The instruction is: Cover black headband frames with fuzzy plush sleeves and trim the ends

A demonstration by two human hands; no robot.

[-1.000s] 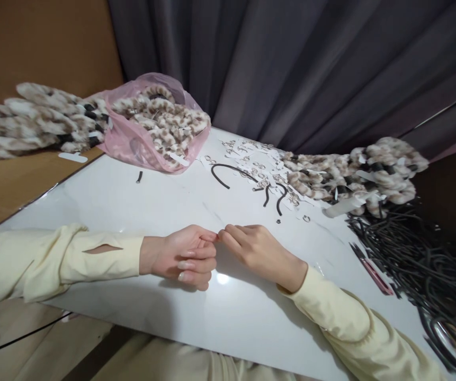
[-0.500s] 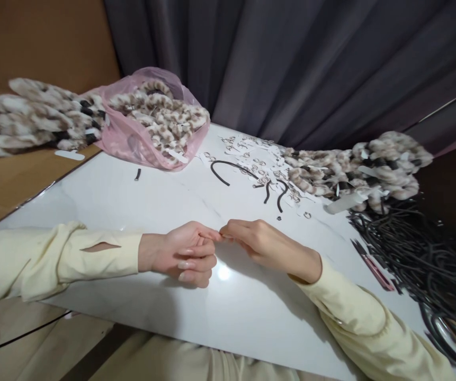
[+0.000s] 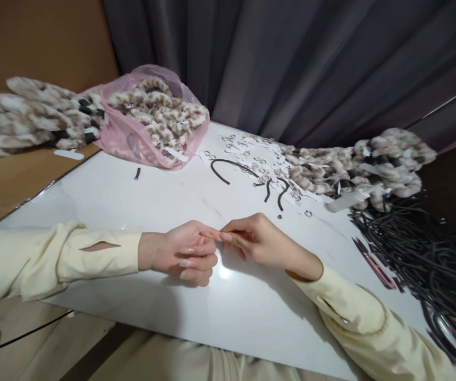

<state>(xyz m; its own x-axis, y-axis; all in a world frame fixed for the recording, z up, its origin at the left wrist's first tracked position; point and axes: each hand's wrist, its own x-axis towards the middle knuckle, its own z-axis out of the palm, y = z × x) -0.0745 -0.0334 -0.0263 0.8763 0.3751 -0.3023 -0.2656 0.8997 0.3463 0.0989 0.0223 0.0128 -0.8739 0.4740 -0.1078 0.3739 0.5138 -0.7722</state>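
Above the front part of the white table (image 3: 132, 307), my left hand (image 3: 190, 253) is closed, thumb and index finger pinched and the other fingers curled toward the palm. My right hand (image 3: 257, 241) meets it fingertip to fingertip, also in a pinch. Whatever lies between the fingertips is too small or hidden to make out. Beyond the hands lie several black cord pieces (image 3: 220, 173) and a scatter of small metal rings with white tags (image 3: 261, 164). One ring (image 3: 307, 214) sits apart, beside a tiny black bit (image 3: 279, 216).
A pink plastic bag (image 3: 122, 140) of spotted fluffy loops stands back left, with a fluffy bundle (image 3: 33, 116) beside it. Another fluffy bundle (image 3: 390, 159) lies back right. Pink-handled scissors (image 3: 378, 269) and a heap of black cords (image 3: 442, 270) are at the right.
My right hand has turned and lifted slightly, its fingers now showing more at the left fingertips. My left hand has hardly moved.
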